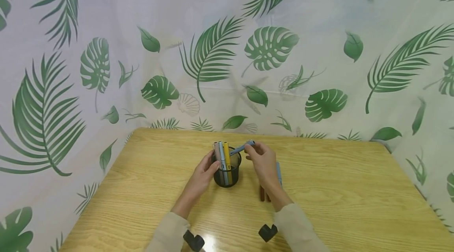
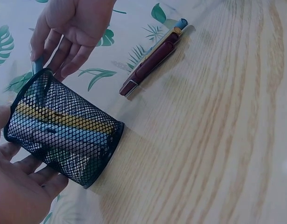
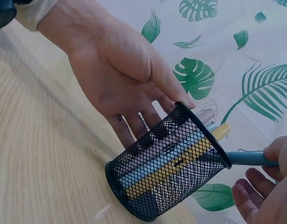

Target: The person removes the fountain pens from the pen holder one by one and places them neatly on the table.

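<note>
Brace the black cylindrical mesh cup with the left hand curled round nine o'clock, guiding the slim blue pen, pinched in the right hand over the two-o'clock rim, along its slant.

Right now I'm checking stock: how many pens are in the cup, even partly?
4: a grayish pen, a light blue pen and a yellow pen stand in the mesh cup; the right hand holds a blue pen partly inside. Others may be hidden.

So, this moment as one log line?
left hand: holds mesh cup | right hand: pinches blue pen, one end inside cup | yellow pen: in cup
</note>
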The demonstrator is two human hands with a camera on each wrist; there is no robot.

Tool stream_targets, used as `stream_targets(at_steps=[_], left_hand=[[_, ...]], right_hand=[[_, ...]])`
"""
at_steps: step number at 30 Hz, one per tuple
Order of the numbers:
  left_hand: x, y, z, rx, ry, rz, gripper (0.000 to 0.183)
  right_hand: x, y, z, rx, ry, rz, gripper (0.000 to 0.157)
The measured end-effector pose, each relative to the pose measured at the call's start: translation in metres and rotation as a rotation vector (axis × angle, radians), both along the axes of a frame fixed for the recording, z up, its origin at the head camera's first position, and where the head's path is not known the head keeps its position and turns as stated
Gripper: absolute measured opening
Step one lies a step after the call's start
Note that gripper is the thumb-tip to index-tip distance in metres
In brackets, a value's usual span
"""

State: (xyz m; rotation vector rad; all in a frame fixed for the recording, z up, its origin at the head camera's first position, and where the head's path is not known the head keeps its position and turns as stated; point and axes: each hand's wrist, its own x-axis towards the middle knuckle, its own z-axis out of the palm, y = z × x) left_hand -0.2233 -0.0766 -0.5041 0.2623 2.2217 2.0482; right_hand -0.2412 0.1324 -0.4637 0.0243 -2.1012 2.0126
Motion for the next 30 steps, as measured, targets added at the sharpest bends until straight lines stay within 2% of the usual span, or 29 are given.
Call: stream_targets(at_steps=[6,18,30], left_hand=[[-0.001,0.000,0.000,0.011,0.000,-0.004,0.070],[-0.002,0.000,-0.001,0.017,0.007,-0.011,0.070],[-0.002,0.001,-0.001,0.022,0.004,-0.008,0.070]], right_hand=[[0.002,0.003,0.000,-0.010,-0.002,-0.010,0.020],[0.008,0.015,0.004,-0.047,-0.064,-0.014,0.025],[0.011,0.026,0.010,-0.105,-0.083,-0.026,0.027]])
